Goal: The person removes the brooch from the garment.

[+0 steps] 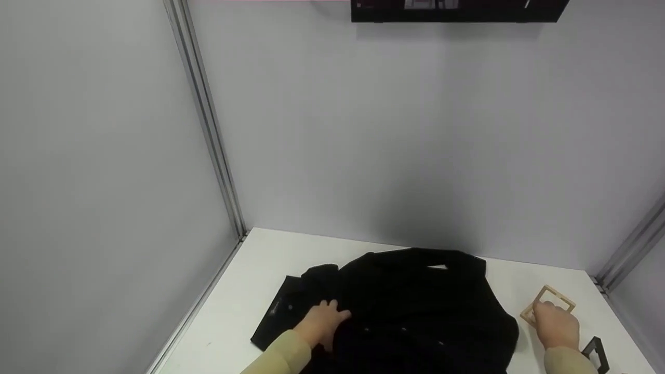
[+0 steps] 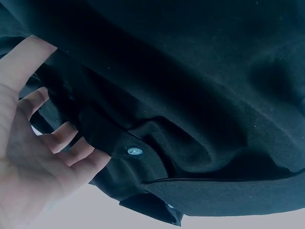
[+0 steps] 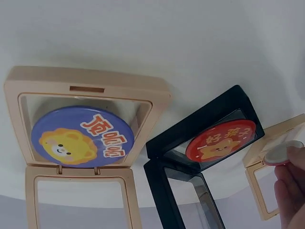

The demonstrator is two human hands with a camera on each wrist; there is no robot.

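Note:
A black garment point(image 1: 415, 311) lies spread and creased on the white table. My left hand point(image 1: 322, 322) rests on its left part, fingers spread. In the left wrist view that hand's fingers lie loosely bent against the dark cloth, near a metal snap button point(image 2: 135, 151). At the right, my right hand point(image 1: 558, 327) is over an open tan display frame point(image 1: 555, 292). The right wrist view shows it pinching a round badge point(image 3: 281, 153), pale side showing, beside the tan frame's hinged halves point(image 3: 259, 186).
An open tan frame point(image 3: 88, 75) holds a blue lion badge point(image 3: 66, 149). Next to it, an open black frame point(image 3: 205, 117) holds a red bear badge point(image 3: 221, 143). Grey walls point(image 1: 415, 130) enclose the table point(image 1: 208, 332); a dark screen point(image 1: 457, 13) hangs above.

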